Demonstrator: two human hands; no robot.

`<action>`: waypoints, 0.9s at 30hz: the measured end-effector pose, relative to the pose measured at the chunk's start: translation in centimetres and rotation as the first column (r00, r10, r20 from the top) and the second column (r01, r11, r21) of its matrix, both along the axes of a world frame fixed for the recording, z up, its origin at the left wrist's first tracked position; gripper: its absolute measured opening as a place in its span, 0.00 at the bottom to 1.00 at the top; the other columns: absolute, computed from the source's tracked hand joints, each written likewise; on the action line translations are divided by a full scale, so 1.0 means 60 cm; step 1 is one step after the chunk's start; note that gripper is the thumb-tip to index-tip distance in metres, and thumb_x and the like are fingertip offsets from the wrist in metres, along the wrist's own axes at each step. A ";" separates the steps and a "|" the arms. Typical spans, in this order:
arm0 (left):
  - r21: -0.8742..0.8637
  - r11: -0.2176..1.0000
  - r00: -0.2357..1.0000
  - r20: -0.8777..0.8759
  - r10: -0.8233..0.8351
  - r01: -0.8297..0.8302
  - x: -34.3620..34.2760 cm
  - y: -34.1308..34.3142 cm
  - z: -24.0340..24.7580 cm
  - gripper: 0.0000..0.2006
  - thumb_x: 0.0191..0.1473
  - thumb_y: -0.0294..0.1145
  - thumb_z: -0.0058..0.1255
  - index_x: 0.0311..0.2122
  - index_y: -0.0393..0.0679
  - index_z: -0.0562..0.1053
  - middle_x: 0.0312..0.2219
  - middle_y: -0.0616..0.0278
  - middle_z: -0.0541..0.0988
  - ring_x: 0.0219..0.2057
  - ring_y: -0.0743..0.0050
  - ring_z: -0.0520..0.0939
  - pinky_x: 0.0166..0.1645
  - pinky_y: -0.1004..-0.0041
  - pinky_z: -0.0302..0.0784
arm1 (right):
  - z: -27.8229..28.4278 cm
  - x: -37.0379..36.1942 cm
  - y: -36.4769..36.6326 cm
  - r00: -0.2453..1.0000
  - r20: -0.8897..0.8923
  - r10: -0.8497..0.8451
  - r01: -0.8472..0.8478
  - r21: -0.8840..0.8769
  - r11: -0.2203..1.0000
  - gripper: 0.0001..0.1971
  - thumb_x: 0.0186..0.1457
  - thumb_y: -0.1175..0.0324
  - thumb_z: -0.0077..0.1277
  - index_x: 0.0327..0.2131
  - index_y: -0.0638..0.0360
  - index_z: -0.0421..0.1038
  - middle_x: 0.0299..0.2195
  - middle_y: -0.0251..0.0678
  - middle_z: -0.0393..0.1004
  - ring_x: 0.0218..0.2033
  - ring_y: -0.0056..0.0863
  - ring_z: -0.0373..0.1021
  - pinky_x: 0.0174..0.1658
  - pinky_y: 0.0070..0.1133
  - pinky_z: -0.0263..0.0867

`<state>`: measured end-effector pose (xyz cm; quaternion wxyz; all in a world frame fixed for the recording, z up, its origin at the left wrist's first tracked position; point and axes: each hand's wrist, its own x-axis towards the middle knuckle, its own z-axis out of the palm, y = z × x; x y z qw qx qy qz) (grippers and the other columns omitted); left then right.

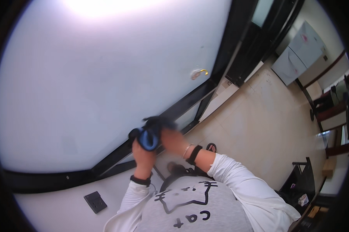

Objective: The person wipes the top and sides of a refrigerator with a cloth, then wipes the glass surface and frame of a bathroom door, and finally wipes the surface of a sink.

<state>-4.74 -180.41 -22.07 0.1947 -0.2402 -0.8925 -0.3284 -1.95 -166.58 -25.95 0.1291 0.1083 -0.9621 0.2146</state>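
In front of my chest, near the dark lower rail of a frosted panel, both hands are close together on a soft black-and-blue folded item [148,139]. Its bright blue inner side curls open toward me; its exact kind does not show. My left hand [143,157] is closed around the lower left part. My right hand [173,140] is pressed to the right side of the same item, blurred by motion, its fingertips lost in the dark material. A black band circles each wrist.
The large frosted panel [104,85] with a black frame fills the left, carrying a gold hook [203,72]. A black wall socket [95,202] is at lower left. Tiled floor [255,112] stretches right toward a pale fridge [300,54]. A black chair-like piece [298,181] stands lower right.
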 end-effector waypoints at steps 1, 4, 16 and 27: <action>-0.068 0.994 0.994 -0.049 -0.094 0.090 -0.009 0.036 -0.010 0.19 0.37 0.19 0.49 0.40 0.38 0.69 0.34 0.49 0.73 0.39 0.47 0.72 0.44 0.61 0.68 | -0.001 0.003 0.031 0.993 -0.030 -0.112 0.111 -0.012 0.994 0.07 0.39 0.72 0.44 0.24 0.60 0.71 0.31 0.39 0.68 0.39 0.34 0.64 0.37 0.25 0.64; -0.220 0.955 0.961 -0.150 -0.234 0.198 -0.027 0.150 -0.026 0.19 0.37 0.21 0.48 0.40 0.38 0.70 0.36 0.47 0.73 0.39 0.47 0.72 0.44 0.61 0.68 | -0.016 -0.011 0.134 0.913 -0.201 -0.354 0.344 -0.087 0.935 0.07 0.38 0.73 0.45 0.25 0.64 0.70 0.30 0.43 0.68 0.37 0.38 0.63 0.38 0.29 0.62; 0.155 0.940 0.950 0.014 -0.311 0.305 -0.035 0.364 -0.012 0.21 0.41 0.16 0.41 0.45 0.41 0.69 0.43 0.48 0.71 0.47 0.48 0.69 0.51 0.68 0.64 | 0.013 -0.007 0.330 0.974 -0.106 -0.199 0.171 -0.234 0.957 0.15 0.39 0.74 0.45 0.35 0.67 0.67 0.36 0.45 0.68 0.42 0.44 0.61 0.46 0.32 0.59; 0.717 0.671 0.937 0.072 -0.341 0.189 -0.006 0.506 0.105 0.19 0.51 0.23 0.38 0.50 0.35 0.61 0.46 0.56 0.68 0.46 0.68 0.69 0.52 0.72 0.61 | 0.154 -0.054 0.432 0.960 -0.232 0.157 -0.279 -0.768 0.577 0.24 0.43 0.77 0.43 0.48 0.67 0.57 0.48 0.53 0.59 0.51 0.49 0.55 0.54 0.31 0.52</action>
